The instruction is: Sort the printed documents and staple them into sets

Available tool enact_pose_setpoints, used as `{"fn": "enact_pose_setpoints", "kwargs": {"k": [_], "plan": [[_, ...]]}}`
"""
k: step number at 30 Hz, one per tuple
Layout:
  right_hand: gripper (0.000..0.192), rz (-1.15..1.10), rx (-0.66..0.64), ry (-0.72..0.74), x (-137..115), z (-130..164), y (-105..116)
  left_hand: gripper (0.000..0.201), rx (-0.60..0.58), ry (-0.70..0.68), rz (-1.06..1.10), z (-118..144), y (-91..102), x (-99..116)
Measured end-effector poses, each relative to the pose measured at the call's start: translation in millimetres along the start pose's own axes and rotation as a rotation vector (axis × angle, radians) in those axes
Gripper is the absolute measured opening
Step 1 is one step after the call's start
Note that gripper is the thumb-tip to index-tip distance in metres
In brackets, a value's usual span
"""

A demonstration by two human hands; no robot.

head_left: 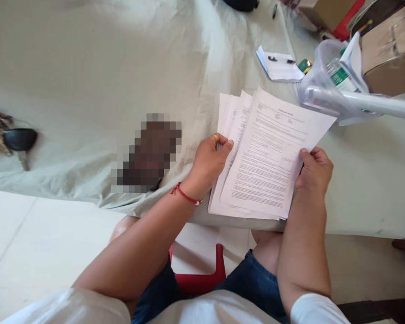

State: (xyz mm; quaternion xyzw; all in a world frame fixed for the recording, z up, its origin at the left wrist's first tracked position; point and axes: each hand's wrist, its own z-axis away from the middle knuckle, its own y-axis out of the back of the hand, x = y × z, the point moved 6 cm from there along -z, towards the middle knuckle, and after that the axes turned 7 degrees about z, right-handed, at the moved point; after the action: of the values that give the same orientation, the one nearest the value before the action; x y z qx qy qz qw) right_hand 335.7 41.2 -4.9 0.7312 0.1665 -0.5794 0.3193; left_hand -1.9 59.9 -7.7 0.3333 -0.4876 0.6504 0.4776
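A stack of printed sheets of paper (266, 157) lies fanned out near the table's front edge, its top sheets shifted to the right. My left hand (212, 159) pinches the left side of the lower sheets between thumb and fingers. On the other side, my right hand (314, 168) grips the right edge of the top sheets, thumb above and fingers underneath. The print is too small to read. The lower sheets are mostly hidden under the top ones.
A pixelated dark rectangle (150, 155) lies left of the papers, and keys (20, 139) are at the far left. Behind the papers are a notepad (281, 67), a green tape measure (305, 66), a clear plastic basket (324, 67) and a cardboard box (391, 49). A red stool (202, 281) is below.
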Motion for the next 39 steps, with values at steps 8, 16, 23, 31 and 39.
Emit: {"fn": "enact_pose_setpoints", "kwargs": {"k": [8,16,23,31,39], "plan": [[0.022,-0.029,0.069,0.030,-2,-5,8,0.018,-0.006,0.027,-0.082,-3,3.0,-4],[0.018,-0.032,-0.005,0.065,-6,0,1,0.038,0.058,-0.024,-0.101,-2,8.4,-3],[0.023,-0.019,-0.022,0.073,-7,2,0,0.017,0.036,-0.070,-0.165,-1,8.6,-1],[0.025,-0.003,-0.031,0.109,-7,3,-4,0.021,-0.025,-0.034,-0.147,3,2.0,4],[0.024,-0.024,-0.087,0.075,-4,5,-12,0.020,0.055,-0.034,-0.209,3,5.3,8]]}}
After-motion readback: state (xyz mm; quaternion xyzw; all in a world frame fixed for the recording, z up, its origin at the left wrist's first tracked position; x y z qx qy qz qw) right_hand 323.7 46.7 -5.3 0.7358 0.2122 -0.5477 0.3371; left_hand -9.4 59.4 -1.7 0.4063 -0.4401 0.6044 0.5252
